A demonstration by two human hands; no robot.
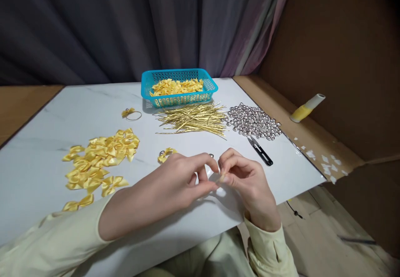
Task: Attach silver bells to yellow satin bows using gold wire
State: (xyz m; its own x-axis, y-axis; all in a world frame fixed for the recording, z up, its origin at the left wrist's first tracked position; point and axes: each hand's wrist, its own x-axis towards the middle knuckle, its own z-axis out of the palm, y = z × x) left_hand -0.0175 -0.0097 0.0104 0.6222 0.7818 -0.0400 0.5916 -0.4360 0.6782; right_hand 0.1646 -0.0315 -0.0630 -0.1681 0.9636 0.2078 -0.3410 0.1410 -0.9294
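Above the near part of the table point(37, 164), pinches a small yellowish piece point(222, 178) in the right hand point(250, 181), grip closed on it between thumb and finger, probably so as to keep it steady; holds the left hand point(181, 181) right beside it, thumb and index finger near the same spot, too hidden to tell whether gripping anything. Lays out supplies around both hands, likely for easy reach: to the left, yellow bows point(103, 145) in a loose patch; ahead, gold strands point(193, 118) in 1 heap; to the right, silver beads point(254, 121), with black snips point(261, 152) just beside, perhaps for quick picking up. Farther back, contains more yellow pieces point(176, 86) in a blue basket point(184, 97), presumably against scattering. Shows satin-like sheen and pinched middles on the bows, thin, stiff-looking lines in the strands, rounded, mirror-bright beads, perforated walls on the basket, and a smooth, glossy, marble-patterned tabletop.
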